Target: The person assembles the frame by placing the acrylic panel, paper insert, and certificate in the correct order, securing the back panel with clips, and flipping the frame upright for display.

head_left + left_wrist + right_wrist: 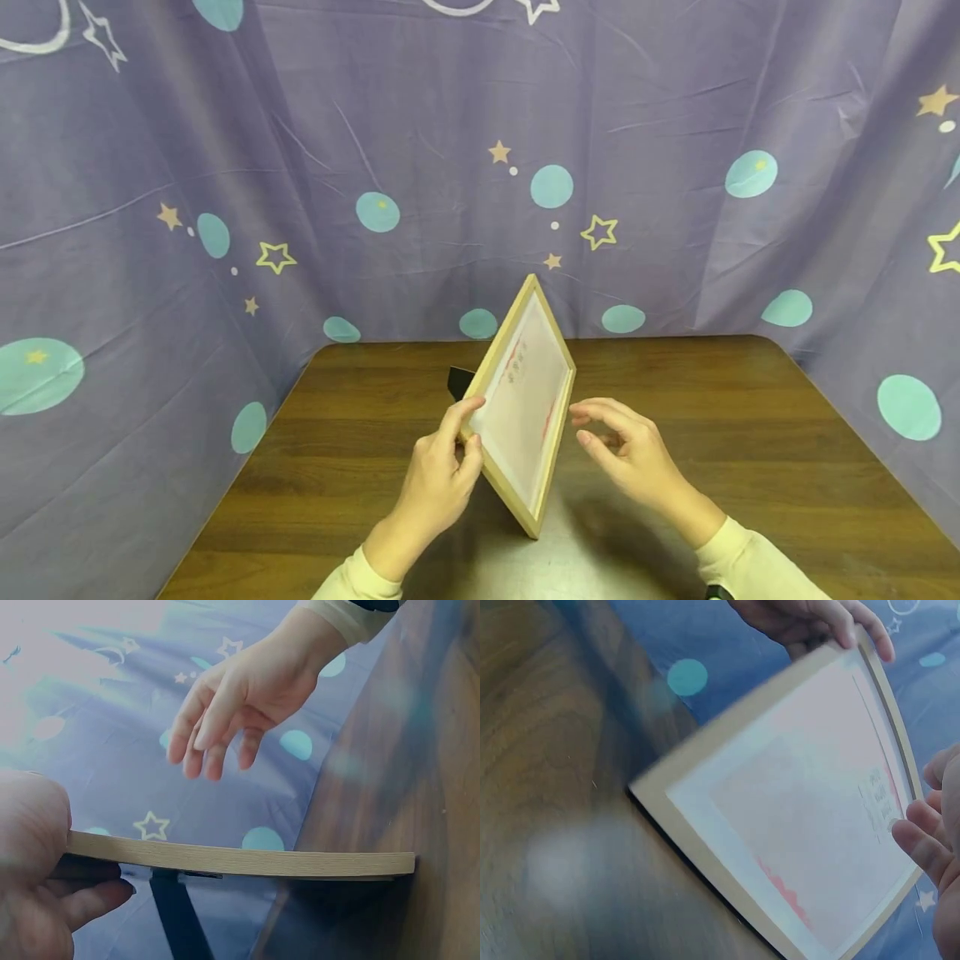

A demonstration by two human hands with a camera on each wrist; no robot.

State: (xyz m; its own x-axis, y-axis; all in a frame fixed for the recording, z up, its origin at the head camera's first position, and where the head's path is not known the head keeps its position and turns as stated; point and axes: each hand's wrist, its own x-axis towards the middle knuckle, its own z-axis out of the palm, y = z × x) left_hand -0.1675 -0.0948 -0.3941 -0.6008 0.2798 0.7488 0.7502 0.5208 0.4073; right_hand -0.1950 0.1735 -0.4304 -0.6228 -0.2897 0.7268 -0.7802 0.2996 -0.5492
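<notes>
A picture frame [525, 400] with a light wood border stands tilted on the table, its pale sheet with red marks and small writing facing right. My left hand [442, 467] grips its near left edge, thumb on the front side and fingers reaching behind, as the left wrist view shows. Behind the frame sticks out a black stand leg [178, 915]. My right hand [626, 446] hovers just right of the frame, apart from it, with fingers loosely bent and nothing in them. In the right wrist view the right fingers [922, 851] overlap the sheet's right side.
The frame rests on a brown wooden table [750, 467] with rounded far corners. Around its back and sides hangs a purple curtain [450, 100] printed with stars and teal dots.
</notes>
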